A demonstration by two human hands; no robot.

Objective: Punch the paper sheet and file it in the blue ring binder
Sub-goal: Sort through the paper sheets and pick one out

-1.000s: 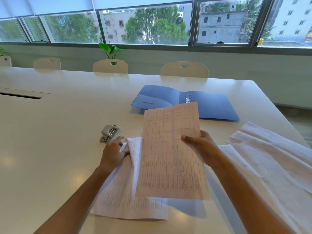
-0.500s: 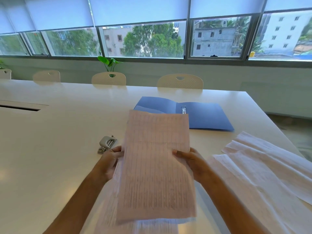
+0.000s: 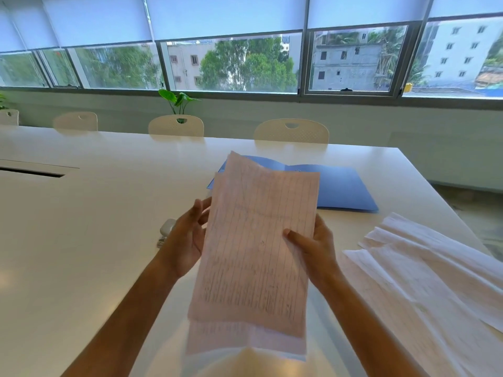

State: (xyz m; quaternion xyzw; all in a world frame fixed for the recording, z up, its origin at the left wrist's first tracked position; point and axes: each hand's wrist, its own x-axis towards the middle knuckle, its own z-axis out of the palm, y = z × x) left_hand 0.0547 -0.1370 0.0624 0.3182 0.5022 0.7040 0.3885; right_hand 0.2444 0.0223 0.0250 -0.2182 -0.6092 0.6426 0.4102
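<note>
Paper: thin white printed sheet with ruled rows (image 3: 258,248) is up off the white table (image 3: 89,213), held near upright in front of the camera, long axis running bottom-to-top and tipped slightly away. More than one layer shows at the bottom edge, so can't tell if it's one sheet or a few.

Right hand (image 3: 313,248) pinches the right long edge, thumb across the front, fingers hidden behind. Left hand (image 3: 187,238) sits just beside the left edge with fingers spread and loose; can't tell if any of them touch the paper.

Key relation: small grey hole punch (image 3: 166,231) lies on the table just beyond the left hand, mostly hidden by it. Left hand is clearly nearer. Open blue ring binder (image 3: 340,189) lies flat farther back, behind the sheet's top edge and to the right.

Judgement: a long edge has to go into the punch, so feed the free left edge down-left while the right hand keeps the pinch. Loose white sheets (image 3: 424,268) lie well to the right, out of the way.
</note>
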